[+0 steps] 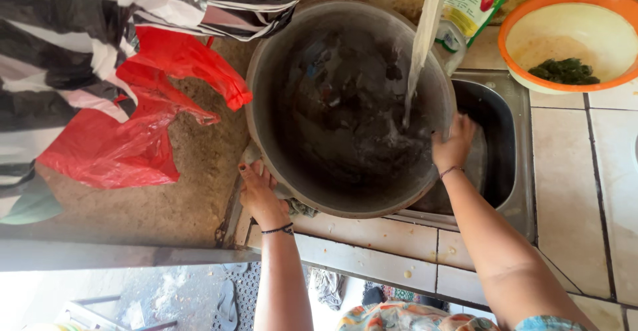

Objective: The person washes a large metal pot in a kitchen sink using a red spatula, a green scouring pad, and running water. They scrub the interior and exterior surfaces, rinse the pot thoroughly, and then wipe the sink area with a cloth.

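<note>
Rinsing a large blackened metal pot (349,105) under a stream of water (417,58); the pot is sitting tilted over the steel sink (502,138), its rim overhanging the tiled counter (372,238) on the near side.

Left hand (260,195): lying flat against the pot's lower outer wall, fingers spread, bracing it from below. A crumpled greenish cloth (302,207) is showing just beside this hand; cannot tell whether the hand is gripping it.

Right hand (454,145): curling over the pot's right rim, fingers reaching inside. Whether it is holding a scrubber is hidden.

Water is falling from above onto the inner right wall, near the right hand. Inside surface is looking dark and patchy with residue.

Surroundings: orange-rimmed bowl (571,38) with dark green leaves resting on the counter, well apart from the pot; a soap pouch (475,2) standing behind the sink; a red plastic bag (143,118) and striped fabric (100,32) lying to the left.

Judgement on technique: the pot is looking heavy and only partly supported, so the left hand should be holding firm pressure while the right is working. Turning the pot bit by bit under the stream would likely be bringing each wall section under the flow. Slipping off the wet edge seems the main risk.
</note>
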